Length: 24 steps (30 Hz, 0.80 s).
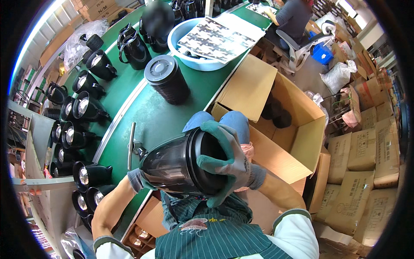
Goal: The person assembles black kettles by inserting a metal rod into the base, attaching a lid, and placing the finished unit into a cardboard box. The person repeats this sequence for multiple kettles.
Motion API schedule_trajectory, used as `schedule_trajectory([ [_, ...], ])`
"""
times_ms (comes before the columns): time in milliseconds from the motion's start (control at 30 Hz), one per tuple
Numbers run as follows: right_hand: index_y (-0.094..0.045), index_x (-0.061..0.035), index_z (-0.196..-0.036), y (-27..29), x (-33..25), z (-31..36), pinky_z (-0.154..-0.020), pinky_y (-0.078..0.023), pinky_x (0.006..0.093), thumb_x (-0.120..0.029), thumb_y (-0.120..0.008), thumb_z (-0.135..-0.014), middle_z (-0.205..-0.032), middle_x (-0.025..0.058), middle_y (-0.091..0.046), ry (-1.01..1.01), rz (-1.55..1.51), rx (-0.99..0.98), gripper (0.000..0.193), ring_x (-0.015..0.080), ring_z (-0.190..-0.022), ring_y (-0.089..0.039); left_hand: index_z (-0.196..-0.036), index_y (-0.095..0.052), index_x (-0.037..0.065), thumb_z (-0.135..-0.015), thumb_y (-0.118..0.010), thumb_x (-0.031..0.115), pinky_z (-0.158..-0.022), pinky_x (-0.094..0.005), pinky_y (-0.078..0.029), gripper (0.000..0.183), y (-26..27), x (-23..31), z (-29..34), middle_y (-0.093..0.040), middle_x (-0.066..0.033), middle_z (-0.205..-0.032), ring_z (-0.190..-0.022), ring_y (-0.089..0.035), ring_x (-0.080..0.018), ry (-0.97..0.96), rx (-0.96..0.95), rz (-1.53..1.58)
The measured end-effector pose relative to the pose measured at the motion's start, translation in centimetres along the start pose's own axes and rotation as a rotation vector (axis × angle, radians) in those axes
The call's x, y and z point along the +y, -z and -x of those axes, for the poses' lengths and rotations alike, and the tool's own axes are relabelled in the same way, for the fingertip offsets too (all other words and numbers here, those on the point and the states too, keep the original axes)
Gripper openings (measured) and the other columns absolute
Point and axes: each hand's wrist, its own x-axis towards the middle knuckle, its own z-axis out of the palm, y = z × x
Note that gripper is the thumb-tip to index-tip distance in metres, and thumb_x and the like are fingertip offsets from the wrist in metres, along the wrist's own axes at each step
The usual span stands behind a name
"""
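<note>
A glossy black jug [168, 166] lies on its side above my lap, a wide black ring round its right end. Over that end spreads my right hand [235, 162], in a grey and green glove, its fingers curved round the rim. My left hand [147, 184], gloved too, is closed on the jug's left end; most of its fingers are hidden behind the body. Beyond the jug, a stack of black round disc-shaped parts [168, 82] stands on the green worktop [151, 114].
Several black jugs [88, 105] line the left of the worktop. Farther back are upright jugs [134, 49] and a light blue basin [200, 64] with printed sheets [215, 41] on top. An open cardboard box [310, 121] stands right; a seated person [293, 19] is beyond.
</note>
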Motion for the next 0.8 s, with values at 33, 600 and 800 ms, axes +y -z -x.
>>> schedule_trajectory([
  [33, -0.054, -0.0147, -0.15, 0.5, 0.2, -0.1, -0.114, -0.032, 0.0627, -0.084, -0.081, -0.057, -0.157, 0.0347, -0.032, -0.029, -0.026, -0.002, 0.12, 0.0525, -0.139, -0.037, -0.144, -0.056, 0.007, -0.102, -0.061, 0.019, -0.116, -0.0531, -0.046, 0.044, 0.2, -0.2, -0.3, -0.062, -0.0148, -0.142, -0.128, -0.063, -0.0331, 0.01, 0.013, -0.015],
  [600, -0.017, -0.0022, -0.166, -0.4, 1.6, 1.4, -0.126, -0.022, 0.0485, -0.063, -0.065, -0.09, -0.171, 0.0223, -0.018, -0.309, -0.329, -0.045, 0.108, 0.0368, -0.156, -0.023, -0.115, -0.071, -0.004, -0.09, -0.073, 0.014, -0.092, -0.0319, -0.057, 0.031, 0.3, -0.4, 2.7, -0.075, -0.0096, -0.107, -0.097, -0.07, -0.0183, -0.483, 0.835, -0.642],
  [800, -0.02, -0.0038, -0.164, -3.3, 1.8, 5.6, -0.124, -0.03, 0.0443, -0.025, -0.078, -0.093, -0.168, 0.0173, -0.028, -0.617, -0.697, 0.021, 0.095, 0.0284, -0.151, -0.035, -0.107, -0.075, 0.003, -0.079, -0.079, 0.016, -0.093, -0.0418, -0.058, 0.031, -2.8, 5.7, 4.1, -0.078, -0.0164, -0.11, -0.099, -0.076, -0.0324, -1.074, 0.717, -1.727],
])
